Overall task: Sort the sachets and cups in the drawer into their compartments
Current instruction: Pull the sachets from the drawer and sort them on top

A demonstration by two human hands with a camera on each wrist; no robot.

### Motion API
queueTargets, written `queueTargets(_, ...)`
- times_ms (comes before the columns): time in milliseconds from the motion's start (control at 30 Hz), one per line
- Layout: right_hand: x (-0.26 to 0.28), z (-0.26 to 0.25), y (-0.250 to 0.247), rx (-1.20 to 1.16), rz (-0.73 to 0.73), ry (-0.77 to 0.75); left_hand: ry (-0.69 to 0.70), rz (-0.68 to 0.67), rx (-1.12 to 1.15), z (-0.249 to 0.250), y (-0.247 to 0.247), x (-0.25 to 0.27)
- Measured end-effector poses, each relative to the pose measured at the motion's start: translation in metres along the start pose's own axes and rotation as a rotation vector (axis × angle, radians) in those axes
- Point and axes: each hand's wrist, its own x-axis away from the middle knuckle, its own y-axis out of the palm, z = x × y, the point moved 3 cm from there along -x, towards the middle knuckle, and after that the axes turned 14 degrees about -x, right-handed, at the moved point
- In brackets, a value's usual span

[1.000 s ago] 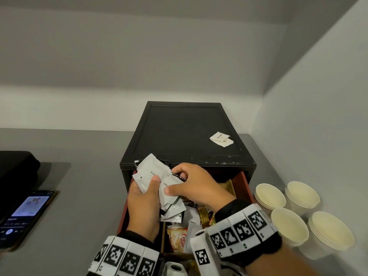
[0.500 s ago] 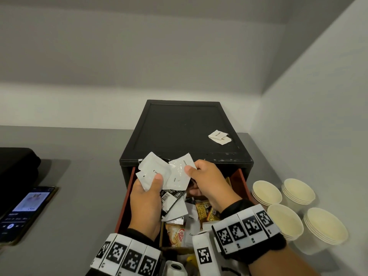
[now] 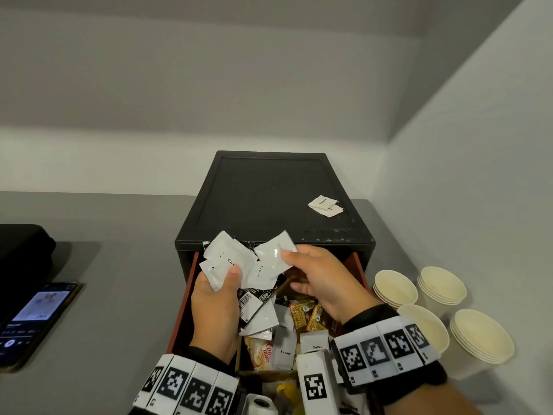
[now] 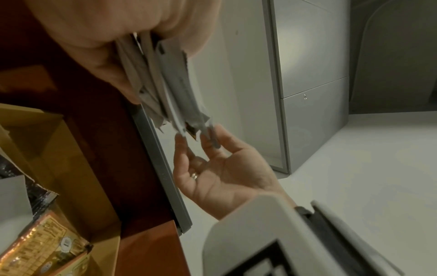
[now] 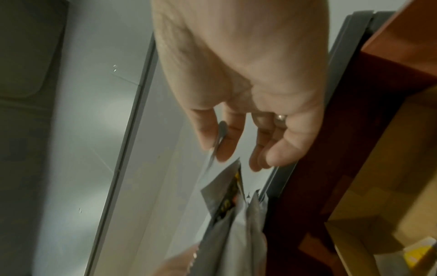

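My left hand point(image 3: 223, 283) grips a fanned bunch of white and black sachets point(image 3: 232, 257) above the open red drawer point(image 3: 188, 298). My right hand point(image 3: 302, 265) pinches one white sachet point(image 3: 275, 254) between thumb and forefinger, right beside the bunch. The left wrist view shows the bunch of sachets point(image 4: 170, 82) edge-on, with the right hand point(image 4: 212, 158) at its lower end. The right wrist view shows the pinched sachet point(image 5: 218, 140) between fingertips, above the bunch point(image 5: 236, 214). Loose sachets point(image 3: 305, 316) lie mixed in the drawer below.
The drawer slides out of a black box point(image 3: 269, 202) with two white sachets point(image 3: 326, 205) on its lid. Stacks of paper cups point(image 3: 443, 286) stand on the counter to the right, near the wall. A phone point(image 3: 33, 319) lies at the left.
My right hand has drawn one white sachet up and to the right out of the bunch. The left hand has stayed almost still, holding the rest.
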Motion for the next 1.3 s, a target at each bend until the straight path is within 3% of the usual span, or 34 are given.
queueTargets(133,-0.001,0.003,0.001,0.097,0.03,-0.042,-0.008,0.007,-0.037,-0.003,0.001,-0.001)
queueTargets(400,-0.007,0.001,-0.023,-0.259,0.222,-0.064,-0.054,0.025,0.056,0.001,-0.003,-0.002)
queueTargets(633,-0.017,-0.002,-0.038,-0.211,0.305,-0.164,-0.069,0.062,0.071,0.002,-0.008,-0.007)
queueTargets(833,-0.047,-0.024,-0.019,-0.068,0.269,-0.191,-0.034,0.087,0.067,0.018,-0.018,-0.014)
queueTargets(1133,-0.113,-0.048,0.053,0.12,0.135,-0.133,0.047,0.104,0.081,0.052,-0.037,-0.037)
queueTargets(1300,-0.13,-0.043,0.086,0.189,0.097,-0.183,0.079,0.109,0.086,0.061,-0.045,-0.048)
